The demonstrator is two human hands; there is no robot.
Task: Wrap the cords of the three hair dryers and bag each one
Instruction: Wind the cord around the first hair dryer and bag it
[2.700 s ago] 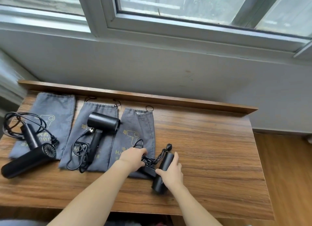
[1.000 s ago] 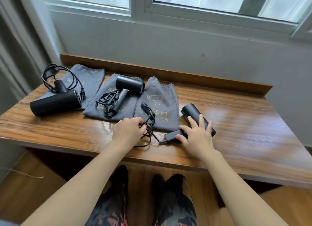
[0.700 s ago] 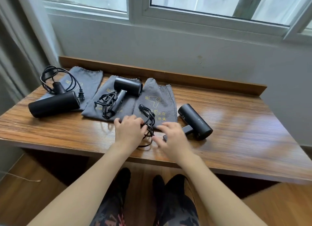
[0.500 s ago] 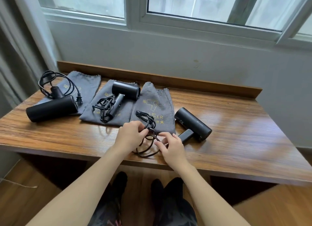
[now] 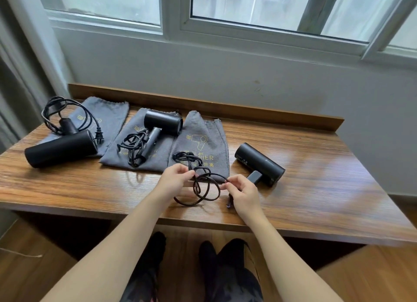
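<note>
Three dryers [image 5: 259,164], three bags [image 5: 203,144], two hands [image 5: 174,180]

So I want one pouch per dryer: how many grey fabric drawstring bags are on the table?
3, laid flat in a row by the wooden table's back rail: left grey bag, middle grey bag, right grey bag. None looks hidden.
</note>
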